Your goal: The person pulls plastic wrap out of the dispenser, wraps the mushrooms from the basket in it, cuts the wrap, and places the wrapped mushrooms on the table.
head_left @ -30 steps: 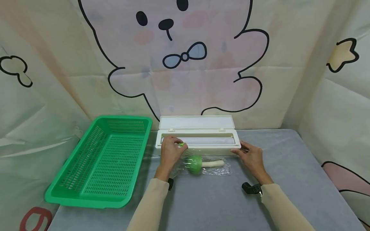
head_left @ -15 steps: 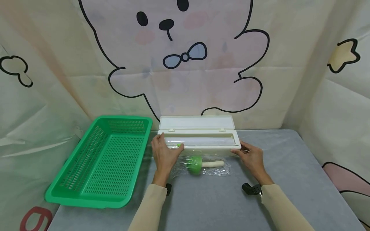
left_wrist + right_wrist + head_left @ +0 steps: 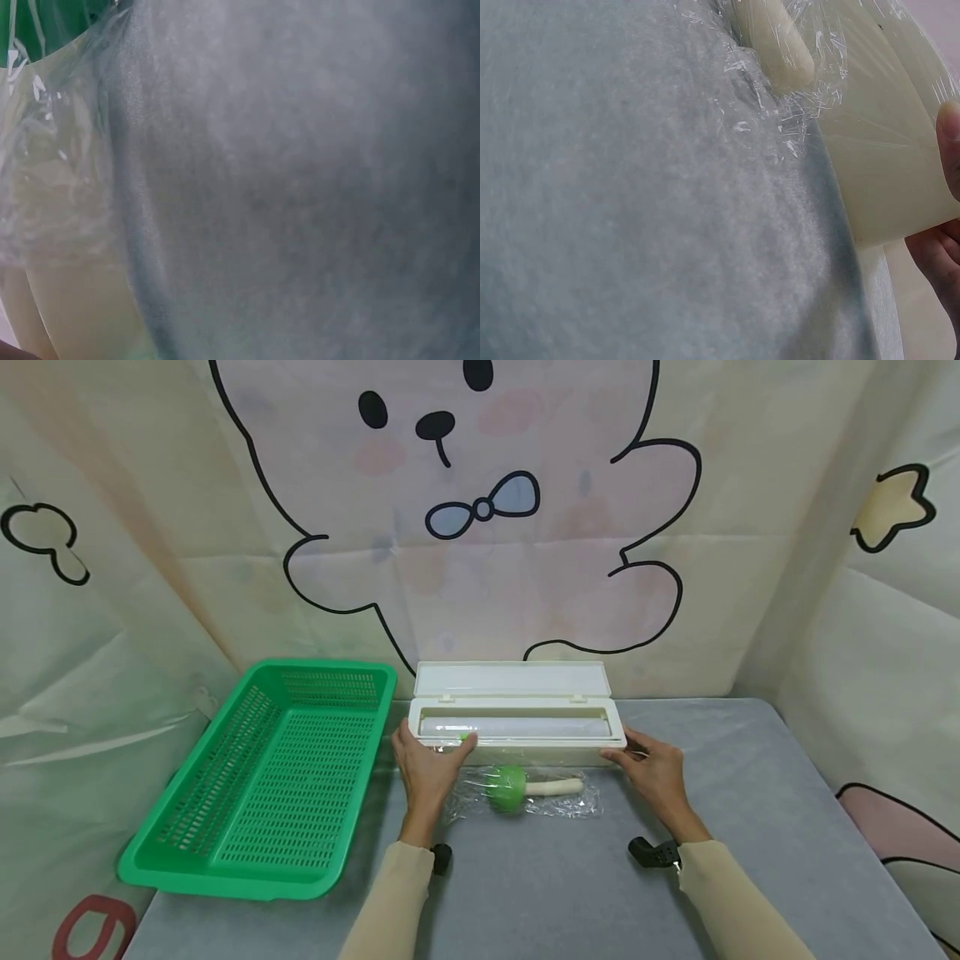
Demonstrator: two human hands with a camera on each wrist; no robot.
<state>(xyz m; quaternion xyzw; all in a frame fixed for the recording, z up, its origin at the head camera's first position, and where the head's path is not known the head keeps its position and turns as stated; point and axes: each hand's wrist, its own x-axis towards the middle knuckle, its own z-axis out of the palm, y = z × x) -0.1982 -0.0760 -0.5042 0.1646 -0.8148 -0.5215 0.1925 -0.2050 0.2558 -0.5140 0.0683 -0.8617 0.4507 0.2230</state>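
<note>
A cream cling film dispenser [image 3: 540, 755] stands near the table's back edge, lid [image 3: 512, 678] raised, a film roll [image 3: 528, 727] inside. My left hand [image 3: 426, 772] grips its left end, thumb on the front by the small green slide cutter [image 3: 464, 737]. At the right end my right hand [image 3: 657, 774] holds the corner; its thumb [image 3: 950, 142] presses the film-covered front in the right wrist view. Clear film [image 3: 587, 804] drapes down over a thing with a round green head [image 3: 507, 788] and a white stick-like handle [image 3: 557, 787], lying before the dispenser.
A green perforated plastic basket [image 3: 255, 889] stands on the left of the grey-covered table [image 3: 540, 893]. A printed cloth backdrop [image 3: 480, 593] rises right behind the dispenser and along both sides.
My left hand has let go of the green slide cutter and moved left to grip the dispenser's left end. The right hand has stayed at the right end.
</note>
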